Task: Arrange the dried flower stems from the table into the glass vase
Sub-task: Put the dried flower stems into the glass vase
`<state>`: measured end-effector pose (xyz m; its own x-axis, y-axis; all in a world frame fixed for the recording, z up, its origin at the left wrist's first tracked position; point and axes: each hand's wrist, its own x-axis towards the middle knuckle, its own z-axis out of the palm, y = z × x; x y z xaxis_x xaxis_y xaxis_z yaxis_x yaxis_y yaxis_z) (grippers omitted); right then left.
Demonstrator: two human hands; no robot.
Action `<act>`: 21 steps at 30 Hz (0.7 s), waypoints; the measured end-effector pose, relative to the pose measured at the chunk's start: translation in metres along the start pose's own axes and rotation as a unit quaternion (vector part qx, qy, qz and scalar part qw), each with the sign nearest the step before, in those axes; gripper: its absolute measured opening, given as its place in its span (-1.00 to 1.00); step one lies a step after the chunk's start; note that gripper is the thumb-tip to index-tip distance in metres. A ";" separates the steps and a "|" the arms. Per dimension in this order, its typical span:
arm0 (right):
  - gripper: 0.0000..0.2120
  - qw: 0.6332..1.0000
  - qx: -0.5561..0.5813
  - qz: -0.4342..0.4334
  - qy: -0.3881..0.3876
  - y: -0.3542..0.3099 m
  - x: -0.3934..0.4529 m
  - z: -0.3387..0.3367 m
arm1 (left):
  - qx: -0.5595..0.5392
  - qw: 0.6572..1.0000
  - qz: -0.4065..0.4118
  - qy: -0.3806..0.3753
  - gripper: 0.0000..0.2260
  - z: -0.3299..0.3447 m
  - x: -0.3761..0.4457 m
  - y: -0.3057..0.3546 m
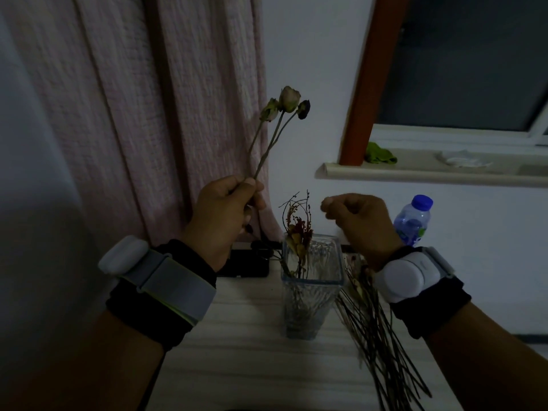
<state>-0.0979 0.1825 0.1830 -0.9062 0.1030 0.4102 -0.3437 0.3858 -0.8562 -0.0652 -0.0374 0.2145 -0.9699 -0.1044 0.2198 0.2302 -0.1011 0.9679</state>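
Observation:
My left hand (226,209) grips a dried rose stem (274,134) upright, left of and above the vase; its three withered buds stand high against the curtain. The square glass vase (311,289) stands on the table and holds a few thin reddish-brown sprigs (298,229). My right hand (355,218) hovers above and to the right of the vase with its fingers curled, and nothing shows in it. A bundle of dried stems (382,336) lies on the table right of the vase, partly hidden under my right wrist.
The pale wooden table (252,351) meets a white wall. A pink curtain (166,114) hangs at the back left. A dark flat object (246,264) lies behind the vase. A blue-capped plastic bottle (413,219) stands at the right, below a window sill (415,173).

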 end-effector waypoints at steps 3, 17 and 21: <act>-0.80 0.999 0.016 -0.022 0.036 -0.032 0.008 -0.007 | 0.011 1.000 0.008 -0.002 -0.80 0.001 0.002 0.005; -0.69 0.994 0.093 -0.008 -0.059 -0.125 0.030 0.040 | 0.027 0.997 0.058 -0.035 -0.86 -0.004 0.001 0.030; -0.75 0.989 0.134 0.034 -0.059 -0.126 0.029 0.044 | 0.029 0.997 0.061 -0.030 -0.86 -0.013 0.001 0.028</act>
<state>-0.0914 0.0962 0.2891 -0.9467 0.0069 0.3222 -0.3189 0.1232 -0.9397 -0.0585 -0.0531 0.2407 -0.9383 -0.0538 0.3416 0.3436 -0.0327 0.9385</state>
